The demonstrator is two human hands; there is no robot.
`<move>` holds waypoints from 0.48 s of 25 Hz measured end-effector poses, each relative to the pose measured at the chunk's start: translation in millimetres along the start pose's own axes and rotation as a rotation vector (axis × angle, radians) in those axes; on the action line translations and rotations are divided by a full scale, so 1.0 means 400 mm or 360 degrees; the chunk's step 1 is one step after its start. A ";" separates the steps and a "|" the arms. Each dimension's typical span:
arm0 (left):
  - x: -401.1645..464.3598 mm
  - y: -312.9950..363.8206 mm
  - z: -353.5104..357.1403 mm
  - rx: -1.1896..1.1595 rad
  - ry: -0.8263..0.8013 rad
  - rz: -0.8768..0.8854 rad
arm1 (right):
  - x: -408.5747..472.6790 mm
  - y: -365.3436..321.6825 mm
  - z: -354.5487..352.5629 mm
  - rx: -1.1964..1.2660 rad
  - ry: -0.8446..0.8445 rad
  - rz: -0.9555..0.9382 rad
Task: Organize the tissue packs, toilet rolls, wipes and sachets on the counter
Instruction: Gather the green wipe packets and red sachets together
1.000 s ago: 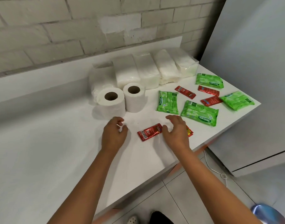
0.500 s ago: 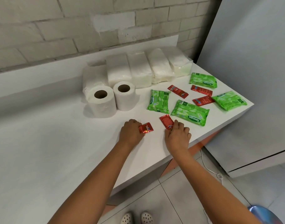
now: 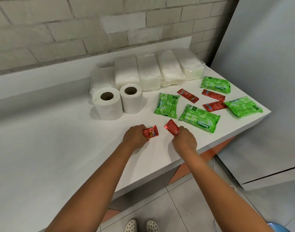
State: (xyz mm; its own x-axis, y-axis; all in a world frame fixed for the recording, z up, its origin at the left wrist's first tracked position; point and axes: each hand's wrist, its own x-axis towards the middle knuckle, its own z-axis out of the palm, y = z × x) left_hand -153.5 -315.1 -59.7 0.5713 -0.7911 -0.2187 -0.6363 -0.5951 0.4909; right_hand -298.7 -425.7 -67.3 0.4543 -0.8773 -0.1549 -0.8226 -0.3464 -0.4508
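My left hand [image 3: 135,137] grips a red sachet [image 3: 151,131] and my right hand [image 3: 185,139] grips another red sachet [image 3: 171,129], both near the front of the white counter [image 3: 59,148]. Three more red sachets [image 3: 187,95] lie among several green wipes packs [image 3: 200,120] at the right. Two toilet rolls [image 3: 108,105] stand upright left of them, a wrapped roll behind. Several white tissue packs [image 3: 148,74] line the back.
A brick wall rises behind the counter. A tall grey panel [image 3: 264,81] stands right of the counter's right edge. Tiled floor and my white shoes [image 3: 140,226] show below the front edge, with a white cord [image 3: 215,164] hanging at the right.
Both hands closed on the two near sachets and lifted their ends off the counter. The left hand shifted right onto its sachet; the right hand's sachet turned more upright.
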 end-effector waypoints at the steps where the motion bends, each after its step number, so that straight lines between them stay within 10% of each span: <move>1: -0.002 -0.003 -0.004 -0.0025 -0.0019 0.0005 | 0.000 0.003 -0.004 0.0059 -0.0019 -0.0005; 12: -0.150 -0.136 -0.169 -0.0883 0.0595 -0.0385 | -0.090 -0.297 -0.049 0.1410 -0.0306 -0.0385</move>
State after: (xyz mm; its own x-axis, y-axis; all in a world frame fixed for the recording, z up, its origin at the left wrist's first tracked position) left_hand -118.2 -225.7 -16.4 0.8660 -0.4852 -0.1206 -0.1680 -0.5095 0.8439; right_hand -224.0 -359.3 9.0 0.6930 -0.7169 -0.0764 -0.1741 -0.0636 -0.9827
